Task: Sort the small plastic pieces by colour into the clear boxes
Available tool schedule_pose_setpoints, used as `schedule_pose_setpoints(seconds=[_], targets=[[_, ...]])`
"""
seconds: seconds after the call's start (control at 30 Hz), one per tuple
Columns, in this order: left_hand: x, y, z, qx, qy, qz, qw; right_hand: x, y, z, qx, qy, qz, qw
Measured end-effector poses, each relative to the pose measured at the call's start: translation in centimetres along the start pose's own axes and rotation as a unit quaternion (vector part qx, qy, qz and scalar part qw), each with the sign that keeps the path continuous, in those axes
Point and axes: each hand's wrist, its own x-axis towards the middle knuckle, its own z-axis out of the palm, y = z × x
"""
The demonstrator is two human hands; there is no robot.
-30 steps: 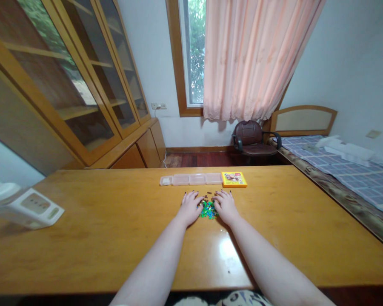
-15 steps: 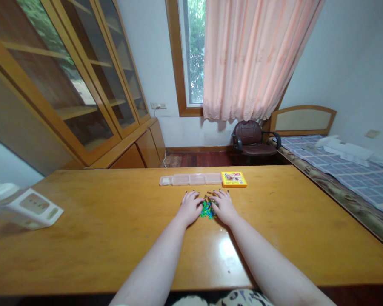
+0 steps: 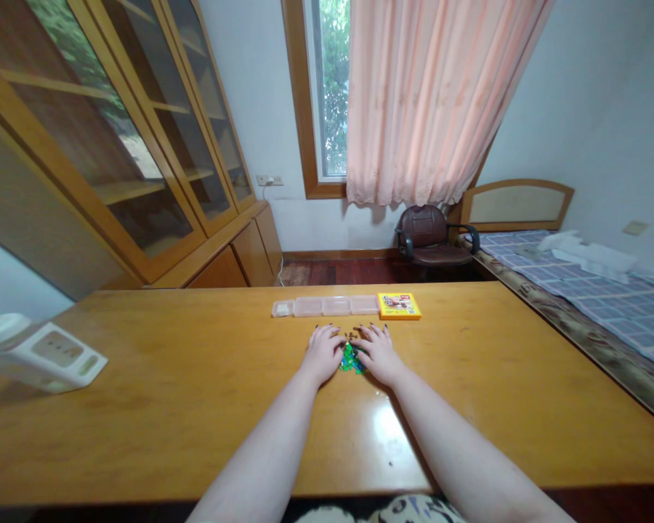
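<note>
A small heap of tiny green, blue and dark brown pieces point(image 3: 352, 359) lies on the table between my hands; they look like little building bricks, too small to tell for sure. My left hand point(image 3: 323, 354) rests palm down along the heap's left side, fingers stretched forward and apart. Along the right side lies my right hand point(image 3: 380, 354), fingers spread, its thumb side touching the pieces and partly covering them. A few brown pieces sit at the far edge of the heap, near the fingertips of both hands.
Beyond my hands stands a row of clear plastic trays point(image 3: 336, 306), with a yellow box point(image 3: 400, 306) at its right end. A white container point(image 3: 59, 356) is at the far left of the wooden table point(image 3: 185, 407). An armchair point(image 3: 430, 236) and a bed point(image 3: 588, 269) stand behind.
My right hand has moved slightly left, toward the left hand, and the heap looks a little narrower. The left hand has barely moved.
</note>
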Motion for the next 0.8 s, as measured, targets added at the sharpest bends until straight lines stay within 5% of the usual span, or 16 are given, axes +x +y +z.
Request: schedule_pose_setpoints(seconds=[0.23,0.8], targets=[[0.13,-0.24,-0.27,0.023,0.019,-0.058,0.998,0.20,0.26,0.44,-0.001,0.016,0.017,1.000],[-0.05,0.30,-0.41,0.045,-0.022,-0.020,0.999,-0.06,0.04,0.56,0.001,0.043,-0.011,0.999]])
